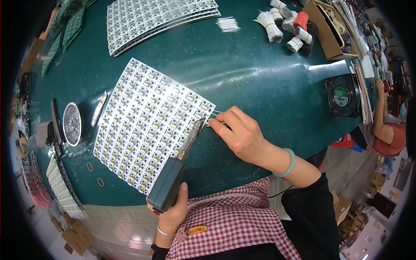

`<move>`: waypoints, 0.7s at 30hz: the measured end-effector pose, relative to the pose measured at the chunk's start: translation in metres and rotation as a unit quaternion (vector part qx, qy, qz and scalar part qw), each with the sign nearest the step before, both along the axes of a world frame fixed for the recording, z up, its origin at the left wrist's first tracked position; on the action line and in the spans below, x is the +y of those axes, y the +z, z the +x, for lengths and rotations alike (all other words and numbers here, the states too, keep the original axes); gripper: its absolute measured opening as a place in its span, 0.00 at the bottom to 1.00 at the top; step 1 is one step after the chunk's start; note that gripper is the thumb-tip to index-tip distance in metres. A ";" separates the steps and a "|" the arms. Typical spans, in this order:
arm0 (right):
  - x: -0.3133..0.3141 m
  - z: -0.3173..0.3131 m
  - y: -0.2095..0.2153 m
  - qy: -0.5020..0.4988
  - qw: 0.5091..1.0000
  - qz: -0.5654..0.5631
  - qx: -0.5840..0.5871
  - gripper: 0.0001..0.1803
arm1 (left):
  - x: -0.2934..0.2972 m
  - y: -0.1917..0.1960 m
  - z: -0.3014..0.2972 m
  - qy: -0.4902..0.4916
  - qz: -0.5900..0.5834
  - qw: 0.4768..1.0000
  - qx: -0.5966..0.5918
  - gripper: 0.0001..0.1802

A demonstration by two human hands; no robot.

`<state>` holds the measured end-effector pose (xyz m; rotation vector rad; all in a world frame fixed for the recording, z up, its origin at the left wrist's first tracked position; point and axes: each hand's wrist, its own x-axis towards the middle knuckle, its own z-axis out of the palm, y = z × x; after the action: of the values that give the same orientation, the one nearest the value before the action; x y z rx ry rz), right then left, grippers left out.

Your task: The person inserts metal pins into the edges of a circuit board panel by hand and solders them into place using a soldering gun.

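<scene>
My left hand (175, 212) is closed around the dark green boxy handle of a soldering iron (167, 184). Its worn metal tip lies over the right edge of a white circuit board panel (147, 121), which carries many rows of small yellowish LEDs and rests on the table. At the panel's right corner, my right hand (240, 132) pinches thin white wires (211, 123), their ends close to the iron's tip. Fingers partly hide how many wires are held. Whether the tip touches the board, I cannot tell.
Left of the panel lie an oval silver dish (72, 124), a silvery bar (99, 108) and rubber bands (89, 166). Stacked panels (160, 21), loose white wires (228, 24) and wire bundles (269, 27) sit at the back. A black fan (342, 96) stands right; beyond, a person (388, 134).
</scene>
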<state>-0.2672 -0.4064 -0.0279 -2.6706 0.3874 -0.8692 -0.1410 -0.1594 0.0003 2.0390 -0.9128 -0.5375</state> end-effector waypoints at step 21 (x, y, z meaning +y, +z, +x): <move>0.017 -0.001 0.011 -0.008 1.000 -0.012 -0.027 0.14 | 0.007 0.007 -0.004 0.121 -0.074 0.977 0.161 0.22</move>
<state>-0.2686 -0.3898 -0.0170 -2.6628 0.3881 -0.9543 -0.1455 -0.1521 0.0068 1.8265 -0.4872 -0.6227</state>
